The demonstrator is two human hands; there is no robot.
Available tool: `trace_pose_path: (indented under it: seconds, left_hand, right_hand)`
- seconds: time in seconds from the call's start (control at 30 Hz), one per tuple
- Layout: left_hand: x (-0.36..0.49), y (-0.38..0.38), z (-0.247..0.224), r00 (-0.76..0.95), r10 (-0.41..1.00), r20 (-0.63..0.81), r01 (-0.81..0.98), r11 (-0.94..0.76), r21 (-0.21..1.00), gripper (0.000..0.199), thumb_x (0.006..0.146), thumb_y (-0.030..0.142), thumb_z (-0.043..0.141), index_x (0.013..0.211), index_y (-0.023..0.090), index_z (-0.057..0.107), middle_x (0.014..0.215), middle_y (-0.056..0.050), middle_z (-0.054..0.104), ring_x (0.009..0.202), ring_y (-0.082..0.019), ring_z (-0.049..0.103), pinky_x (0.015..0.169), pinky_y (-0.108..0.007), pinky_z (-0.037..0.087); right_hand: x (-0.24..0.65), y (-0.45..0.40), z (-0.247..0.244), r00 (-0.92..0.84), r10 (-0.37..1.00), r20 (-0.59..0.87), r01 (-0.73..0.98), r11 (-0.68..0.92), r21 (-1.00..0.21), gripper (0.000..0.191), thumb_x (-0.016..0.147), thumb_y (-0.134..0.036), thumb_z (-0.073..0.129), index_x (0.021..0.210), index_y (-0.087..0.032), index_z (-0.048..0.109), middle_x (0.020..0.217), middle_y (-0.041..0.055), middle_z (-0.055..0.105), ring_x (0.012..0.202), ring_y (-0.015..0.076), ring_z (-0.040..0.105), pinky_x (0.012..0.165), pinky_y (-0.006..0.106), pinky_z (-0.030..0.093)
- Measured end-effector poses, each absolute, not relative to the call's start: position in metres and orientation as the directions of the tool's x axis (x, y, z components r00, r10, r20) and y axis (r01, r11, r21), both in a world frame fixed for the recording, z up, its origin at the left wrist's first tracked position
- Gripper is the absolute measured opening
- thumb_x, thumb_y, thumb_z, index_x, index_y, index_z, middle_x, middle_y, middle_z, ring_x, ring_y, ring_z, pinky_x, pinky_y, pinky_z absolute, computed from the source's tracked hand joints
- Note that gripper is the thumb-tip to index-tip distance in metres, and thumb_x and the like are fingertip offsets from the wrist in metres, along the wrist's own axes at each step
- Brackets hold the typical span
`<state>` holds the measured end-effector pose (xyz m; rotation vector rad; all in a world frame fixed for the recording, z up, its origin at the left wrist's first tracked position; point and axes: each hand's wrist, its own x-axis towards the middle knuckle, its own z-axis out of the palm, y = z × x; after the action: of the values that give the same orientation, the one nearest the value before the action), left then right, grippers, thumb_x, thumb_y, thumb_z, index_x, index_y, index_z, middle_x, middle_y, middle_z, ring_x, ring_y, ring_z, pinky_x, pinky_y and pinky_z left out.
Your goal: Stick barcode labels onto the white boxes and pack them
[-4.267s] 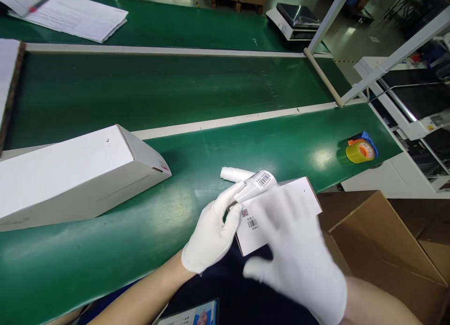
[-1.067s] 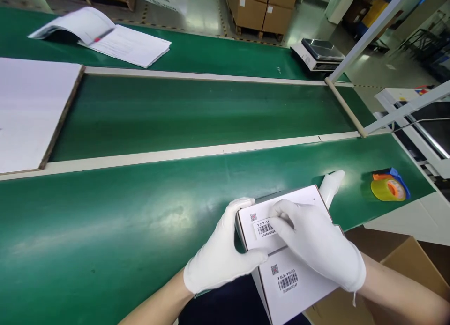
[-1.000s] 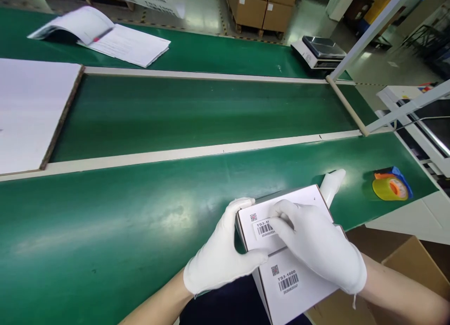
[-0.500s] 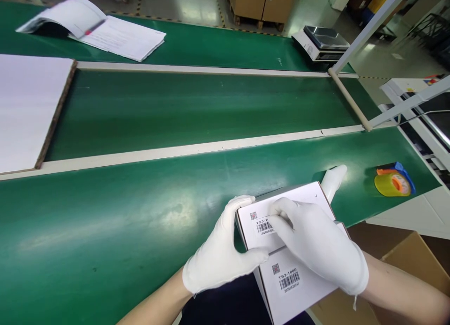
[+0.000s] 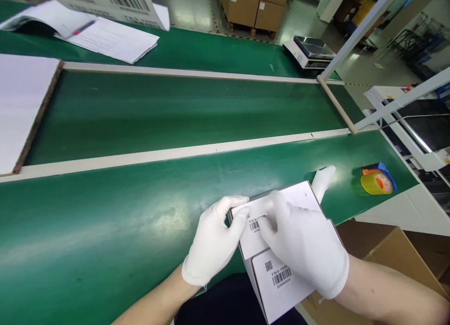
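Observation:
Two white boxes with TS3-1000 barcode labels lie at the bench's near edge: an upper box (image 5: 298, 194) and a lower box (image 5: 281, 301). In a white glove, my left hand (image 5: 218, 238) grips the upper box's left corner, thumb on its top face. My right hand (image 5: 304, 243), also gloved, bends over the upper box with fingertips at its label, partly covering it. The right fingertips are blurred, and I cannot make out anything between them. A white rolled item (image 5: 323, 180) touches the bench behind the upper box.
Yellow tape (image 5: 376, 182) sits on the green bench (image 5: 123, 222) at right. An open carton (image 5: 401, 269) stands below right. Beyond are a scale (image 5: 311, 51), papers (image 5: 112, 39), a white board (image 5: 24, 100) and a hanging label sheet (image 5: 116, 4). A metal frame (image 5: 365, 30) rises at right.
My left thumb has moved up from the seam between the boxes onto the upper box's label area. My right fingers have shifted slightly over the label. The label sheet shows more at top left.

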<state>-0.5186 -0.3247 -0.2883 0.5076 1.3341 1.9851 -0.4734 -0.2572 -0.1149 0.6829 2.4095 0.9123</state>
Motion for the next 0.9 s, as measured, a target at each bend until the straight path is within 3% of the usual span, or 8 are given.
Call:
trace_pose_path:
  seconds: [0.1, 0.17, 0.23, 0.4, 0.5, 0.67, 0.73, 0.9]
  left_hand:
    - [-0.522, -0.323, -0.289, -0.702, 0.709, -0.067, -0.335, -0.246, 0.910, 0.027, 0.099, 0.039, 0.051, 0.102, 0.027, 0.075, 0.112, 0.003, 0.078, 0.105, -0.019, 0.073, 0.094, -0.032, 0.057]
    - [-0.522, -0.323, -0.291, -0.707, 0.705, -0.060, -0.323, -0.246, 0.914, 0.029, 0.100, 0.040, 0.050, 0.103, 0.027, 0.076, 0.112, 0.005, 0.079, 0.106, -0.018, 0.073, 0.094, -0.029, 0.056]
    - [-0.520, -0.323, -0.293, -0.717, 0.694, -0.060, -0.313, -0.243, 0.918, 0.031, 0.101, 0.040, 0.048, 0.103, 0.027, 0.076, 0.112, 0.005, 0.079, 0.106, -0.017, 0.073, 0.093, -0.027, 0.056]
    - [-0.513, -0.320, -0.293, -0.731, 0.679, -0.070, -0.298, -0.226, 0.927, 0.038, 0.102, 0.046, 0.046, 0.106, 0.025, 0.077, 0.115, 0.001, 0.078, 0.108, -0.020, 0.071, 0.092, -0.028, 0.055]
    - [-0.510, -0.314, -0.288, -0.735, 0.676, -0.059, -0.291, -0.236, 0.927, 0.042, 0.103, 0.048, 0.043, 0.109, 0.022, 0.076, 0.117, -0.003, 0.076, 0.109, -0.022, 0.070, 0.094, -0.030, 0.054]
    - [-0.508, -0.299, -0.278, -0.739, 0.674, -0.015, -0.272, -0.278, 0.921, 0.044, 0.104, 0.050, 0.041, 0.109, 0.022, 0.074, 0.120, -0.005, 0.075, 0.115, -0.026, 0.067, 0.101, -0.037, 0.052]
    - [-0.508, -0.299, -0.275, -0.728, 0.686, -0.001, -0.253, -0.267, 0.930, 0.047, 0.104, 0.054, 0.039, 0.112, 0.023, 0.074, 0.125, -0.005, 0.073, 0.120, -0.028, 0.065, 0.107, -0.041, 0.051]
    - [-0.491, -0.322, -0.283, -0.677, 0.733, -0.068, -0.174, -0.070, 0.982, 0.073, 0.100, 0.067, 0.048, 0.162, 0.031, 0.036, 0.162, -0.005, 0.045, 0.149, -0.037, 0.043, 0.123, -0.062, 0.035]
  right_hand:
    - [-0.464, -0.265, -0.113, -0.881, 0.419, -0.219, 0.158, 0.697, 0.700, 0.076, 0.083, -0.062, 0.069, 0.140, -0.012, 0.056, 0.116, 0.0230, 0.068, 0.098, 0.0445, 0.067, 0.074, 0.055, 0.055]
    - [-0.458, -0.270, -0.113, -0.881, 0.274, -0.385, 0.025, 0.841, 0.541, 0.098, 0.074, -0.077, 0.070, 0.149, -0.017, 0.051, 0.147, 0.0236, 0.052, 0.133, 0.0536, 0.047, 0.102, 0.070, 0.044]
    - [-0.450, -0.271, -0.115, -0.831, 0.208, -0.515, -0.013, 0.920, 0.392, 0.101, 0.075, -0.082, 0.066, 0.152, -0.018, 0.050, 0.158, 0.0199, 0.044, 0.144, 0.0522, 0.036, 0.116, 0.072, 0.030]
    - [-0.431, -0.269, -0.117, -0.840, 0.378, -0.391, 0.152, 0.853, 0.499, 0.099, 0.087, -0.075, 0.061, 0.157, -0.008, 0.044, 0.168, 0.0281, 0.026, 0.151, 0.0554, 0.021, 0.121, 0.074, 0.017]
    - [-0.424, -0.270, -0.115, -0.857, 0.303, -0.418, 0.106, 0.895, 0.433, 0.100, 0.086, -0.073, 0.063, 0.159, -0.009, 0.041, 0.167, 0.0242, 0.031, 0.153, 0.0505, 0.022, 0.125, 0.069, 0.018]
    - [-0.400, -0.233, -0.071, -0.859, 0.502, -0.101, 0.394, 0.773, 0.497, 0.047, 0.100, -0.035, 0.046, 0.135, -0.008, 0.061, 0.146, 0.0239, 0.054, 0.137, 0.0450, 0.046, 0.115, 0.067, 0.036]
    - [-0.379, -0.212, -0.045, -0.776, 0.630, -0.012, 0.589, 0.733, 0.340, 0.045, 0.103, -0.034, 0.038, 0.137, -0.012, 0.059, 0.133, 0.0196, 0.063, 0.124, 0.0375, 0.057, 0.107, 0.060, 0.047]
    - [-0.341, -0.182, -0.009, -0.597, 0.756, -0.268, 0.792, 0.609, -0.043, 0.047, 0.097, -0.043, 0.060, 0.139, -0.022, 0.062, 0.118, 0.0088, 0.074, 0.109, 0.0314, 0.067, 0.102, 0.052, 0.054]
